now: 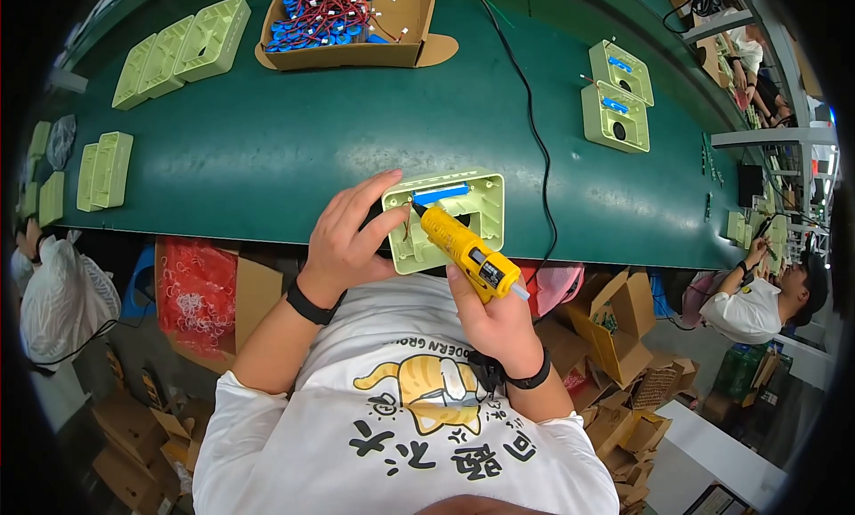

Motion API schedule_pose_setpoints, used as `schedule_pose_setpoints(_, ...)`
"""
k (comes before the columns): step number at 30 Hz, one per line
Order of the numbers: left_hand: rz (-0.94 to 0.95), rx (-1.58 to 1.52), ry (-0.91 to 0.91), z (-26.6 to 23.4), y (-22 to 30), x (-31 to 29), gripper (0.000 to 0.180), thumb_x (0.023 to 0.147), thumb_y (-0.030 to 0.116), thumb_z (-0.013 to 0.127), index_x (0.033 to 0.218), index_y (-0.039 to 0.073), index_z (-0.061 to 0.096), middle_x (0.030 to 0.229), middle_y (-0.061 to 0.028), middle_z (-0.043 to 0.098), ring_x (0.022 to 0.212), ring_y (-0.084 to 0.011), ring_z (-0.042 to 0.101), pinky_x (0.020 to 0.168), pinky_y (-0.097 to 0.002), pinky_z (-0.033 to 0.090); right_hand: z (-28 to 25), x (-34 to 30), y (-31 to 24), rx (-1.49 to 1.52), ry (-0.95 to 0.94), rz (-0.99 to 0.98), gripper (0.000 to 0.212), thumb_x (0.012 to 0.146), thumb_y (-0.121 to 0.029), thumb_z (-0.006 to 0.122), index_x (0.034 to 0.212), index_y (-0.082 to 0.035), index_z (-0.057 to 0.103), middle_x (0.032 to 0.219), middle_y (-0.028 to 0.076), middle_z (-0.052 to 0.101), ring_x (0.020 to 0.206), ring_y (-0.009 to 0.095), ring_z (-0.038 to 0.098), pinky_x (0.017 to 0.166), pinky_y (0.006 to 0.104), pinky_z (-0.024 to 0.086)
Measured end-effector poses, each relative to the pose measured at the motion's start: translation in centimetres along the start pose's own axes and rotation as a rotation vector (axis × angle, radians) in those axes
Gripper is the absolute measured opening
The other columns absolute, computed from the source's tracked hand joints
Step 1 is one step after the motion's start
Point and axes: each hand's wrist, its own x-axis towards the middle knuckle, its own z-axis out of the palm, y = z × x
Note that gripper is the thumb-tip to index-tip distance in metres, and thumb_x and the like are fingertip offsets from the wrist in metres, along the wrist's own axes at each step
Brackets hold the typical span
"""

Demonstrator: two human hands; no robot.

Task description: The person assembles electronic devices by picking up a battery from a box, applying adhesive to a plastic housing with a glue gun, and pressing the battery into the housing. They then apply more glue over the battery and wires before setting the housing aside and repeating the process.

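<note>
At the table's near edge, my left hand grips the left side of a pale green plastic housing, its open side facing up. Inside, along the far wall, lies a blue cylindrical battery. My right hand is wrapped round a yellow hot glue gun, with a glue stick poking out of its back end. The gun's dark nozzle points into the housing near the battery's left end, close to my left index finger. Whether the nozzle touches anything I cannot tell. The gun's body covers part of the housing's inside.
A carton of blue batteries with red wires stands at the far side. Two housings with batteries sit far right, several others far left. A black cable crosses the green table. Co-workers sit at both sides; cartons stand below.
</note>
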Motion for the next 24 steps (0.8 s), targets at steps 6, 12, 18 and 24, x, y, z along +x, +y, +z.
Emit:
schedule_pose_setpoints(6,0.014,0.002,0.003,0.0,-0.1,-0.1,0.066,0.072,0.026,0.101,0.127,0.013,0.066,0.155,-0.0191,0.069,0.128,-0.04,0.076,0.102,-0.047,0.062,-0.6,-0.5,0.7,0.113,-0.015,0.071,0.022,0.113,-0.011,0.07,0.13,0.003,0.074,0.089,0.003,0.076,0.07,0.009,0.063,0.062,0.0272,0.05)
schedule_pose_setpoints(12,0.04,-0.031,0.051,0.3,-0.4,0.3,0.069,0.073,0.029,0.104,0.124,0.013,0.059,0.153,-0.0194,0.07,0.129,-0.0407,0.075,0.101,-0.0474,0.062,-1.8,-0.1,-0.2,0.127,-0.119,0.158,0.025,0.113,-0.014,0.068,0.129,0.005,0.075,0.102,0.016,0.083,0.078,0.014,0.074,0.067,0.0307,0.057)
schedule_pose_setpoints(18,-0.093,-0.133,-0.05,0.1,1.5,3.0,0.071,0.075,0.03,0.105,0.124,0.01,0.057,0.153,-0.022,0.066,0.133,-0.0424,0.07,0.1,-0.0471,0.062,-4.6,-1.8,0.8,0.832,-0.16,0.123,0.025,0.117,-0.024,0.06,0.12,-0.001,0.068,0.117,0.03,0.08,0.06,0.016,0.067,0.061,0.0303,0.058)
schedule_pose_setpoints(24,-0.236,-0.655,-0.252,9.9,4.9,7.6,0.067,0.08,0.014,0.101,0.129,0.007,0.055,0.158,-0.0247,0.054,0.132,-0.0377,0.068,0.1,-0.0421,0.064,-4.8,-3.8,1.4,1.07,-0.199,-0.024,0.026,0.116,-0.028,0.058,0.117,-0.003,0.065,0.121,0.04,0.075,0.06,0.024,0.069,0.061,0.0371,0.062)
